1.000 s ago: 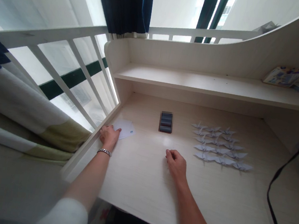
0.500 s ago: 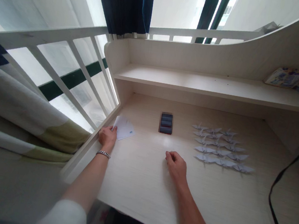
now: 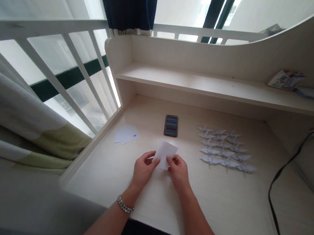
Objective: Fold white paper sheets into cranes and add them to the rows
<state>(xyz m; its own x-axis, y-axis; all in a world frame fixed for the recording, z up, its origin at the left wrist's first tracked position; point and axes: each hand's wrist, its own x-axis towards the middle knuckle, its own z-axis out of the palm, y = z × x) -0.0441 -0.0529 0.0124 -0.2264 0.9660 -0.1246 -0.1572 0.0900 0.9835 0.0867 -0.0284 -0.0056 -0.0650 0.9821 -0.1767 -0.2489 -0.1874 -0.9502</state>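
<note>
Both hands hold one small white paper sheet (image 3: 165,153) just above the pale wooden desk (image 3: 221,201), near its middle. My left hand (image 3: 143,168) pinches the sheet's left edge and my right hand (image 3: 179,170) pinches its right edge. A small stack of white paper sheets (image 3: 125,134) lies to the left by the desk's side rail. Several folded paper cranes (image 3: 223,148) lie in rows to the right of my hands.
A small dark blurred object (image 3: 171,125) stands behind the held sheet. A shelf (image 3: 206,86) runs along the back with a printed packet (image 3: 286,79) on it. A black cable (image 3: 275,200) hangs over the right side. White railing (image 3: 66,64) and curtains sit to the left.
My left hand lifted one sheet off the stack at the left and brought it to the middle. My right hand rose from the desk and took the sheet's other edge.
</note>
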